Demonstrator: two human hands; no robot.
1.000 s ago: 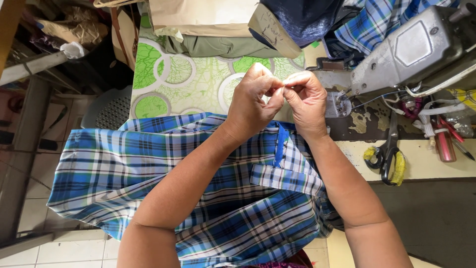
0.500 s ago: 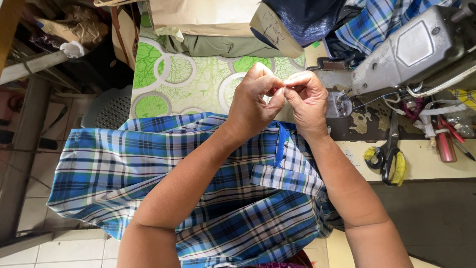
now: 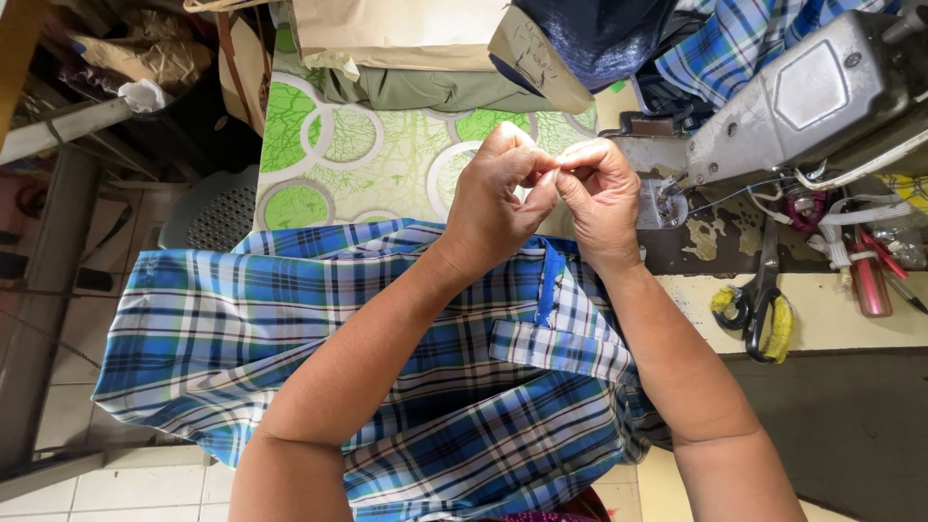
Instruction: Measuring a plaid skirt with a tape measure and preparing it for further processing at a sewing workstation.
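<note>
I see left hand (image 3: 498, 198) and right hand (image 3: 601, 193) pinched together, contents hidden, raised at 12 o'clock above the plaid garment (image 3: 319, 338), keeping fingertips visible.

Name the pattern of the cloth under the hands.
Blue, white and green plaid on the cloth, seen in the head view.

whatever the hands (image 3: 551, 188) pinch too small to tell; sewing machine (image 3: 822, 97) cut off at right edge
</note>
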